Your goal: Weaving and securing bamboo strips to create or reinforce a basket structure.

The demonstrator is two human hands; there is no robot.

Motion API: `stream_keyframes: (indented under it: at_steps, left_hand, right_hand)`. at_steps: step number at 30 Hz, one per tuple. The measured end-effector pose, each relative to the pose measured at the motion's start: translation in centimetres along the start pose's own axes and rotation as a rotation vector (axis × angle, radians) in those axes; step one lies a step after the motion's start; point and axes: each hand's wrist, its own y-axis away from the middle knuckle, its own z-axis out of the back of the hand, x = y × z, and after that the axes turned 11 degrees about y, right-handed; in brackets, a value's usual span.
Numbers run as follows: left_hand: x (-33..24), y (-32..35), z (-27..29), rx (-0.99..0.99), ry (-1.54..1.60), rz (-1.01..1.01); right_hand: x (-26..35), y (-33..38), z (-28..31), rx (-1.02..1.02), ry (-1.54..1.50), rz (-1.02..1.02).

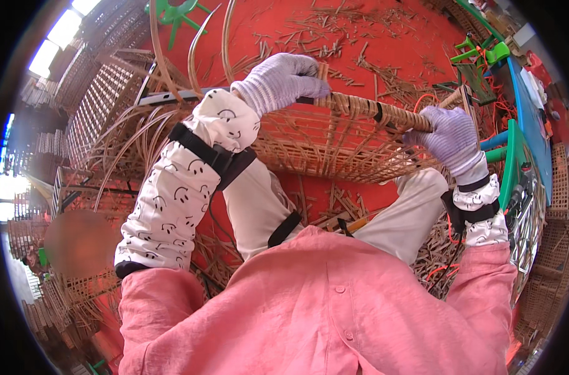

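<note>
A woven rattan frame stands tilted in front of me, its top rail partly wrapped in tan rattan strip. My left hand, in a striped lilac glove, is closed at the wrapped part's left end. Its fingers press on a flat rattan strip that sticks up over the rail. Farther right, my right hand, gloved alike, grips the rail, its fingers curled over it. Dark bands mark the rail at places. Below the rail, open lattice weaving hangs between my knees.
Long loose rattan strands arch up at the left beside stacked woven panels. Cut strip scraps litter the red floor. A green stool is at the far left; a green chair edge and a blue board stand right.
</note>
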Motion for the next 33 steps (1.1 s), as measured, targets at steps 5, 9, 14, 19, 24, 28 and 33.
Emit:
stream_keyframes:
  at_steps: [5,9,14,19,24,28,33]
  left_hand:
    - [-0.5,-1.8,-1.8,-0.012,-0.061,-0.049]
    - [-2.5,-3.0,-3.9,0.02,-0.201,-0.055]
    - [-2.3,-3.7,-3.5,0.141,-0.11,0.04]
    - [-1.9,-3.8,-4.0,0.236,0.036,0.031]
    - [-1.3,-1.7,-2.0,0.074,0.11,0.088]
    - [-0.3,-3.7,-5.0,0.063,0.106,0.05]
    - [-2.7,-0.3,-5.0,-0.064,-0.009,-0.043]
  right_hand:
    - [-3.1,-0.5,-0.1,0.069,0.065,-0.061]
    - [-5.6,1.0,0.1,-0.045,0.097,-0.075]
    - [-10.4,6.4,2.9,-0.37,-0.08,-0.435]
    - [-17.3,24.4,9.8,-0.408,0.14,-1.178]
    - [-19.3,38.1,6.6,-0.531,-0.532,-1.719]
    - [-20.7,43.1,3.2,0.092,-0.356,-1.848]
    - [-18.2,34.7,0.9,0.358,-0.026,-1.398]
